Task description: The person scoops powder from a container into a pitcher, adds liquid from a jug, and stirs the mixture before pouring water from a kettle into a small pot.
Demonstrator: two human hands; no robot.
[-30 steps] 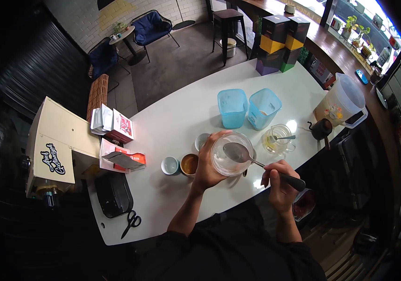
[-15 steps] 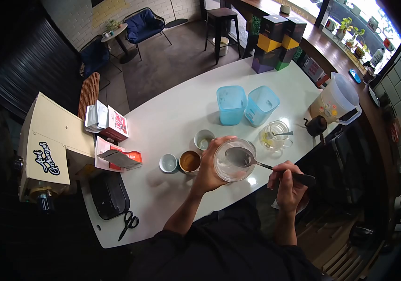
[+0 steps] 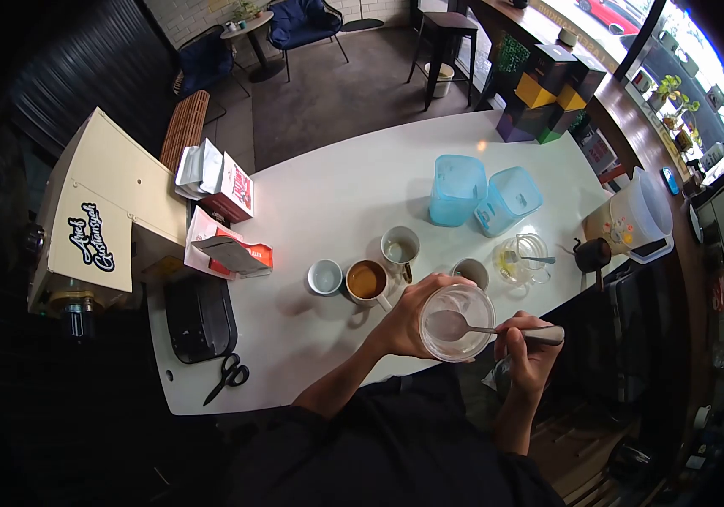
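My left hand [image 3: 410, 319] is wrapped round a clear plastic cup [image 3: 440, 349], held above the table's near edge. A metal spoon [image 3: 449, 325] has its bowl over the cup's mouth; whether it touches what is inside I cannot make out. The spoon's handle lies in the closed fingers of my right hand [image 3: 528, 355]. Just beyond my left hand stand a mug of brown liquid [image 3: 367, 279], a small white cup [image 3: 325, 276] and a mug with pale contents [image 3: 400, 246]. Another cup [image 3: 471, 272] is partly hidden behind the plastic cup.
Two blue containers [image 3: 457, 190] stand mid-table. A glass jug [image 3: 518, 264] with a spoon, a dark small pot [image 3: 592, 253] and a large plastic pitcher [image 3: 632, 215] are at right. Scissors [image 3: 227, 378], a black scale-like device [image 3: 199, 319], coffee packets [image 3: 228, 253] and a cream machine [image 3: 83, 220] occupy the left.
The view has shifted, so the table items sit elsewhere in frame. The plastic cup and spoon are nearer the table's front edge, and the cup behind them now shows.
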